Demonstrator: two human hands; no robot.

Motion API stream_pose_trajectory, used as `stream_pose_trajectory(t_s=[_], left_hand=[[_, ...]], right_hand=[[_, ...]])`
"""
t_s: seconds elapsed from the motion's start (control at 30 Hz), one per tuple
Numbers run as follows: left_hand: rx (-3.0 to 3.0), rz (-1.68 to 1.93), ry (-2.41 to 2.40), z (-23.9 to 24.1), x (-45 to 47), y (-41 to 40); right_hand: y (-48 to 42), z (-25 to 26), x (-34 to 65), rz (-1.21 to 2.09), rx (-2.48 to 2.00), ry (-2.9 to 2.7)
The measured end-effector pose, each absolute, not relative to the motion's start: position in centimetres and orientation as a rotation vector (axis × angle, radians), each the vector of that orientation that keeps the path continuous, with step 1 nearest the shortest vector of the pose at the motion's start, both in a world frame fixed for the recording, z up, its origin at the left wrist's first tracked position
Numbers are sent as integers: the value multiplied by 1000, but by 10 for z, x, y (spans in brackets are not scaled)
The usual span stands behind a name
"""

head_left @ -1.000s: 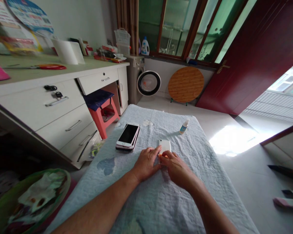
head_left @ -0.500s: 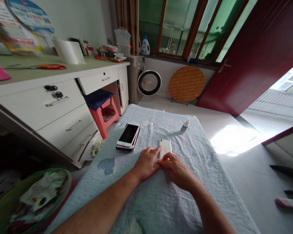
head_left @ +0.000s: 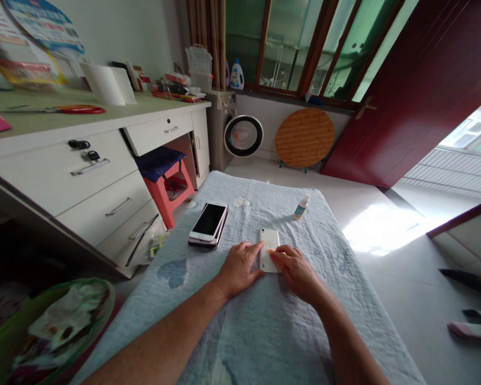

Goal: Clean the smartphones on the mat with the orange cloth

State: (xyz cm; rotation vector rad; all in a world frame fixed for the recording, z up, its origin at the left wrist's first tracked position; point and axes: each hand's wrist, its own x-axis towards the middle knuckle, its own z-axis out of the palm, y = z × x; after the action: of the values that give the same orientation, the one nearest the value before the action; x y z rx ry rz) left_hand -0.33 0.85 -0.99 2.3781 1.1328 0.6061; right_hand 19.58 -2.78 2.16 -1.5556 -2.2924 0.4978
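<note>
Since half a second earlier, the right hand (head_left: 299, 269), pinching an orange piece (head_left: 272, 251), has moved from the white phone's (head_left: 266, 256) lower end to its middle; the left hand (head_left: 238, 268), fingers extended, still contacts its left side. The phone lies back-up mid-worktop (head_left: 256, 331). Stacked phones (head_left: 209, 221) occupy the left edge; a bottle (head_left: 300, 208) stands near the far right corner, before a washing machine (head_left: 217, 125). Bottle label: unreadable.

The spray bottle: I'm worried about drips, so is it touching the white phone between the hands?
No, the spray bottle stands apart from the white phone, with blue cloth showing between them.
</note>
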Motion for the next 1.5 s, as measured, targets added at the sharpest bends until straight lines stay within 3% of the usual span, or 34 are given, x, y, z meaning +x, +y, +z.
stream_pose_trajectory(t_s=[0.93,1.5], left_hand=[[2401,654,1057,-10,-5,9],[2356,649,1061,-9,-5,9]], right_hand=[[-42,31,176,593,-1450,-2315],[-34,24,186,431,-1547,-2308]])
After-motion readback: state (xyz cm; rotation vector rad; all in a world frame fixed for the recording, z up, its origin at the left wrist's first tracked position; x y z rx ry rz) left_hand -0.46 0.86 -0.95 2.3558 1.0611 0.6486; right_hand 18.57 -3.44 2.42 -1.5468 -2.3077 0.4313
